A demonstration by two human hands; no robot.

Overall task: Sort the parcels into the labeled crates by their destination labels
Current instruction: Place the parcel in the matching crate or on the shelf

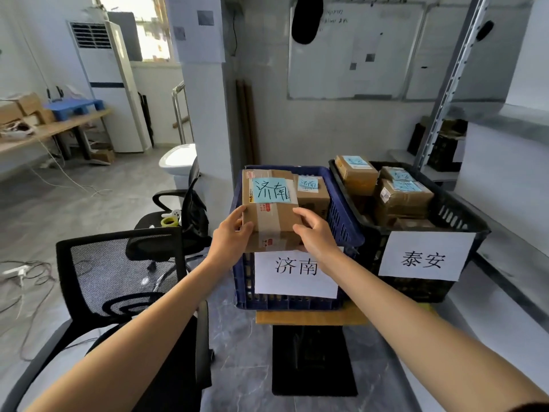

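Two hands hold one parcel (269, 215). Left hand (230, 237) grips near-left corner, thumb on top. Right hand (316, 234) grips near-right corner, fingers curled over top. Parcel sits between hands, over near rim of blue crate (341, 215); resting or lifted, cannot tell. Blue label (271, 190) on top reads 济南. Below hands: white sign (294, 272), 济南, on crate front. Beyond right hand: second parcel (312, 194) inside same crate. Right of right hand: black crate (454, 214), 泰安 sign (424, 258), labelled boxes (401, 197) inside. Left of left hand: mesh chair (118, 272).
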